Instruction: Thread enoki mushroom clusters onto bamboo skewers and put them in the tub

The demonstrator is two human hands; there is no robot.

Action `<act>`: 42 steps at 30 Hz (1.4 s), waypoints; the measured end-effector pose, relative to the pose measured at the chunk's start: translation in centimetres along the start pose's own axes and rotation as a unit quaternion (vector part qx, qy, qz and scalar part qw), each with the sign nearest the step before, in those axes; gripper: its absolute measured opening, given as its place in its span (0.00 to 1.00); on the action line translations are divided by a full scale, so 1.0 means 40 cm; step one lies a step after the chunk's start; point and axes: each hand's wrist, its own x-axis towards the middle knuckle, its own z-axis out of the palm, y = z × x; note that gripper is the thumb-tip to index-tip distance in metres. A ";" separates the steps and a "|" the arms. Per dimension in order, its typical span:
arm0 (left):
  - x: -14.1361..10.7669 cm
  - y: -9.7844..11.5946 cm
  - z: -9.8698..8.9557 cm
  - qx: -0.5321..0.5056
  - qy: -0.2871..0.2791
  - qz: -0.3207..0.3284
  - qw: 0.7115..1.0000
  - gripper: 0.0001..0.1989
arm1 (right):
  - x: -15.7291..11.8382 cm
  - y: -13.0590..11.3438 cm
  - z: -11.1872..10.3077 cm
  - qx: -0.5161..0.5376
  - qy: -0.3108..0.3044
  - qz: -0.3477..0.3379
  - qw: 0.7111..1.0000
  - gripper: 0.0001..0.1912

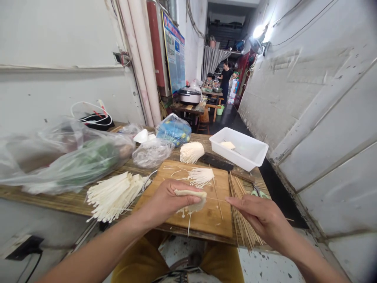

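My left hand (173, 196) is closed around a small bunch of enoki mushrooms (196, 202), held above the cutting board (165, 196). My right hand (257, 212) pinches the end of a thin bamboo skewer (216, 199), which points left at the bunch. Whether its tip has entered the mushrooms I cannot tell. Behind my hands a flat fan of enoki (202, 177) lies on the board, with loose strands and another skewer (218, 198) beside it. Many bamboo skewers (240, 208) lie in a pile under and next to my right hand.
A larger enoki pile (118, 192) is left of the board and another bundle (191, 152) behind it. A cleaver (216, 161) lies by a white plastic tub (247, 151). Scissors (259, 192) sit at right, plastic bags (85, 157) at left. Two people are far back.
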 end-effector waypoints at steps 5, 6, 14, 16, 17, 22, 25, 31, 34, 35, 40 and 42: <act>0.000 0.014 0.010 -0.008 0.006 -0.008 1.000 0.09 | 0.006 -0.003 0.007 0.016 0.007 0.007 1.000 0.17; 0.000 0.016 0.011 -0.007 0.006 -0.009 1.000 0.09 | 0.008 -0.004 0.009 0.021 0.008 0.007 1.000 0.17; 0.007 0.007 0.012 -0.008 0.012 0.000 1.000 0.11 | 0.016 -0.007 0.009 0.038 0.026 -0.001 0.999 0.18; 0.007 0.005 0.003 0.001 0.017 0.005 1.000 0.15 | 0.017 -0.010 0.005 0.040 0.030 -0.003 0.999 0.19; 0.006 0.005 -0.003 0.008 0.019 0.008 1.000 0.16 | 0.017 -0.012 0.002 0.040 0.033 -0.003 0.999 0.19; -0.003 0.003 -0.027 0.048 0.017 0.031 0.998 0.11 | 0.021 -0.022 -0.011 0.052 0.041 -0.008 0.998 0.20; -0.007 0.000 -0.031 0.041 0.020 0.047 0.998 0.10 | 0.022 -0.024 -0.015 0.054 0.037 -0.006 0.998 0.20; -0.013 0.002 -0.028 0.031 0.012 0.065 0.997 0.09 | 0.020 -0.033 -0.021 0.047 0.022 0.007 0.999 0.21; -0.016 0.002 -0.025 0.023 0.010 0.060 0.998 0.09 | 0.014 -0.038 -0.023 0.043 0.015 0.017 0.999 0.21; -0.018 0.003 -0.024 0.024 0.009 0.056 0.998 0.09 | 0.012 -0.038 -0.023 0.042 0.011 0.021 0.999 0.21; -0.019 0.007 -0.013 0.022 0.008 0.048 0.999 0.09 | 0.002 -0.035 -0.023 0.038 -0.005 0.036 0.999 0.21; -0.018 0.008 -0.011 0.023 0.013 0.044 0.999 0.09 | 0.001 -0.034 -0.023 0.035 -0.009 0.039 0.999 0.21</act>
